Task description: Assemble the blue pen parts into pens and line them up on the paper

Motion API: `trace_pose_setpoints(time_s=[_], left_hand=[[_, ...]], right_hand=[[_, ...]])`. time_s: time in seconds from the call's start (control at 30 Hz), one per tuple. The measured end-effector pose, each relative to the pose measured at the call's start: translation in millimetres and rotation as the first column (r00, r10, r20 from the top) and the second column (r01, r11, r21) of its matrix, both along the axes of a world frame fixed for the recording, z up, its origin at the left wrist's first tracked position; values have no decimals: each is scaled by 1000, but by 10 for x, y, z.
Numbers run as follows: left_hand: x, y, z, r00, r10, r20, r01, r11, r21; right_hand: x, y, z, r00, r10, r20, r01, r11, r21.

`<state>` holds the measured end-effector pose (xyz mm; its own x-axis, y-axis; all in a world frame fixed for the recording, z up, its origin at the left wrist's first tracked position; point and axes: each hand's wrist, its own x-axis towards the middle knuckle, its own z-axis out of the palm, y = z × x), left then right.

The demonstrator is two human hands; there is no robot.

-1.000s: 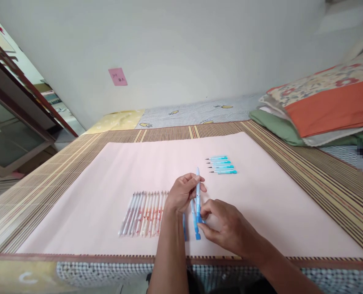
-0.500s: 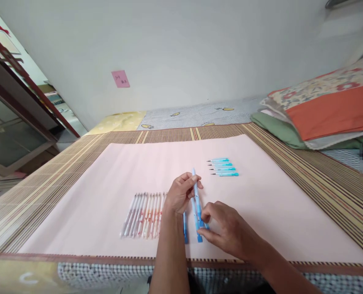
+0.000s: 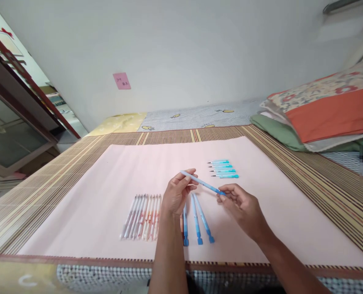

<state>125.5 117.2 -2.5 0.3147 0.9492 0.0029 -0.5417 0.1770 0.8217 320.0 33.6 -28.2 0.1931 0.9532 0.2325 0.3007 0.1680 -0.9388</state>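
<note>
A slim blue pencil [image 3: 204,184] slants between my two hands above the pink sheet. My left hand [image 3: 177,192] has its pale end between thumb and fingers. At the darker blue end, my right hand [image 3: 241,206] pinches it closed. Below lie several matching blue pencils [image 3: 196,220], fanned slightly apart; my left wrist and forearm partly cover this area. Left of that forearm is a row of clear-and-white pens [image 3: 141,216] with orange and greyish patterns, its right end hidden. Several teal pencils [image 3: 222,169] with dark points lie stacked in parallel beyond my right hand.
The pink sheet [image 3: 86,196] covers a striped woven mat [image 3: 65,163]. Folded bedding [image 3: 331,114] is piled at the right, by the white wall. A pink note [image 3: 121,81] sticks to the wall. The mat's front edge runs close to me.
The held pencil has swung from nearly upright to a slant, its blue end lifting to the right. My right hand rose with it, uncovering the blue pencils below.
</note>
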Motion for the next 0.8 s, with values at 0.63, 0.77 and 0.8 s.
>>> trace_pose_setpoints(time_s=[0.63,0.77,0.8], left_hand=[[195,-42,-77,887,-154,-435,205,976,72],[295,-64,-91,884,-118,-452,200,970,139],[314,-68,-99,885,-90,-457,182,970,160]], right_hand=[[133,158,32,765,-100,-636,121,993,-10],[98,198,-31,758,-110,-643,73,994,-85],[92,201,-38,756,-113,-645,73,993,-89]])
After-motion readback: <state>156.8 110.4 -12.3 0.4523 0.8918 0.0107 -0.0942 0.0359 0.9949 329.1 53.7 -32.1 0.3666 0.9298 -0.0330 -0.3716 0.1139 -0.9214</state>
